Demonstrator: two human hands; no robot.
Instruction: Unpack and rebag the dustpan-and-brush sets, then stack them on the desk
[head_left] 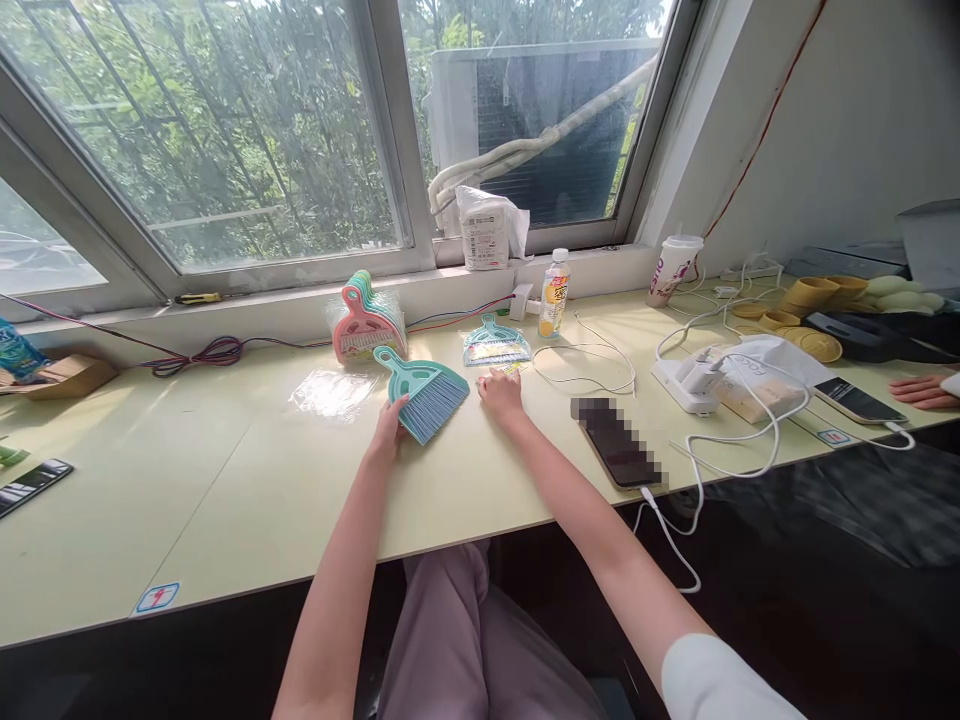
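Observation:
My left hand (388,428) grips the lower left edge of a mint-green mini dustpan with a blue-bristled brush (431,400) fitted in it, tilted up off the table. To its right, my right hand (500,393) rests low over the table with fingers curled, beside a small yellowish printed piece (513,369); what its fingertips hold, if anything, is too small to make out. Just beyond lies another green dustpan set (495,347) with a printed card. Behind my left hand stands a row of dustpan sets (366,325), a pink one in front. Crumpled clear plastic film (332,392) lies left of the held set.
A phone (619,445) and white cables lie right of my right arm, near a power strip (686,385). A juice bottle (554,295) and a paper cup (673,270) stand farther back. Another person's hand (921,391) rests at the far right beside a phone (860,402).

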